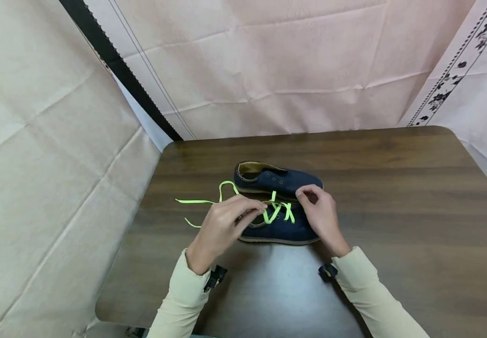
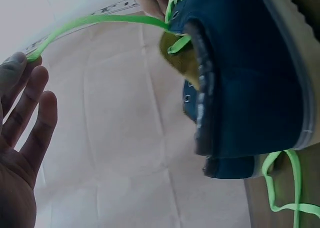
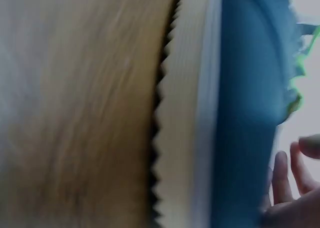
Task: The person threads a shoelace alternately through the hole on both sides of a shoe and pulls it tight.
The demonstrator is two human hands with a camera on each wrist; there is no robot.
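Observation:
Two navy shoes with pale soles sit side by side on the table. The nearer shoe [image 1: 283, 232] has a bright green shoelace [image 1: 273, 213] threaded through its front eyelets. My left hand [image 1: 226, 218] is over the heel opening. In the left wrist view, its thumb and forefinger pinch a length of the shoelace [image 2: 100, 18], which rises in an arc from the shoe; the other fingers are spread. My right hand [image 1: 321, 211] is at the toe end, fingers [image 3: 281, 178] loosely bent beside the shoe upper [image 3: 247, 112], with no lace visible between them.
Behind stands the farther shoe [image 1: 298, 180], its eyelets bare of lace. Loose green lace [image 1: 194, 201] trails left across the brown wooden table [image 1: 395, 211]. Pale cloth [image 1: 289, 70] hangs beyond the table's far edge.

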